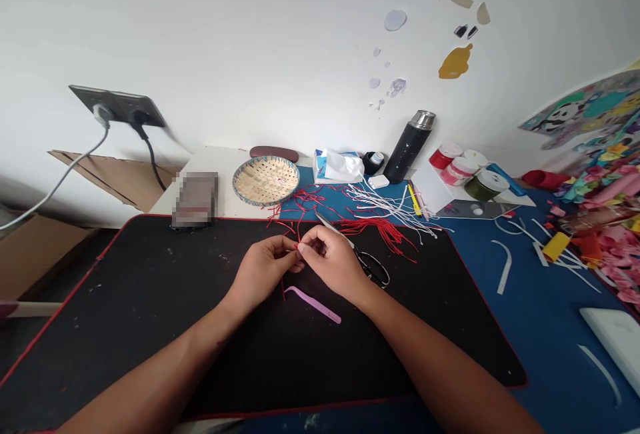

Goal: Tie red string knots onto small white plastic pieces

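The left hand (263, 271) and right hand (333, 262) meet in narrow pinching grips on a red cord (283, 289), whose free length hangs toward the near edge of the black desk mat (110, 327), closer to the left hand.

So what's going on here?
A person is working at a desk, with their left hand and right hand pinching a thin red cord together above a black, red-edged desk mat. Slim pink tweezers and black-handled steel scissors lie on the mat nearby, beside a loose bunch of red cords.
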Demonstrator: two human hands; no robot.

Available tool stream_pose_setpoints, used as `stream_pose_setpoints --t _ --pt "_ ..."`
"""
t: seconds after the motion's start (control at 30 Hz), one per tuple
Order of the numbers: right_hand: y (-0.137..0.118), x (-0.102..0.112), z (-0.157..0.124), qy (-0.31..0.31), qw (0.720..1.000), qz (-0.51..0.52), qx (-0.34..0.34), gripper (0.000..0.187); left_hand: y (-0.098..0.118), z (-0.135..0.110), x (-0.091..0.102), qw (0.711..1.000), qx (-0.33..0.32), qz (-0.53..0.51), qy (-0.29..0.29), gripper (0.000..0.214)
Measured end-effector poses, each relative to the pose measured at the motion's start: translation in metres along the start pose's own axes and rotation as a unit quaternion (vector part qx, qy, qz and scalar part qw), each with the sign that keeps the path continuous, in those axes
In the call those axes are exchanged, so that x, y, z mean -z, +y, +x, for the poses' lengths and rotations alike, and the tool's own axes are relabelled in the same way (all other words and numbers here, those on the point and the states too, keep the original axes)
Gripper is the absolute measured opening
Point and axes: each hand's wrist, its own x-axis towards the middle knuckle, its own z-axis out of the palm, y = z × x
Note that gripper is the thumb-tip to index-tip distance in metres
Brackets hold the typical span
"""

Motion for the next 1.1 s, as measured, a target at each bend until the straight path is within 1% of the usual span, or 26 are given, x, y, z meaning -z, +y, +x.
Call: stream_pose_setpoints --t 0.13,0.27,0.43,0.6,0.77,1.1 --pt "0.007 0.000 -0.002 -0.004 0.998 0.066 -0.019 0.006 0.000 0.000 0.000 1.000 0.008 0.001 -0.005 0.034" --pt "0.013 0.000 -0.005 -0.023 0.990 0.133 -0.032 0.011 -0.001 0.000 0.000 1.000 0.016 0.011 -0.009 0.036" --pt "0.017 0.003 -0.007 -0.032 0.985 0.170 -0.030 0.012 0.002 -0.001 -0.003 0.999 0.028 0.025 -0.007 0.038" --pt "0.019 0.007 -0.005 -0.032 0.984 0.164 -0.053 0.016 0.003 -0.001 -0.005 0.999 0.034 0.008 0.002 0.042" --pt "0.019 0.007 -0.004 -0.038 0.980 0.185 -0.066 0.018 0.001 -0.001 -0.005 1.000 0.028 0.002 0.002 0.039" --pt "0.020 0.004 -0.005 -0.052 0.984 0.166 -0.041 0.008 -0.004 -0.001 -0.005 1.000 0.006 0.018 0.008 0.040"
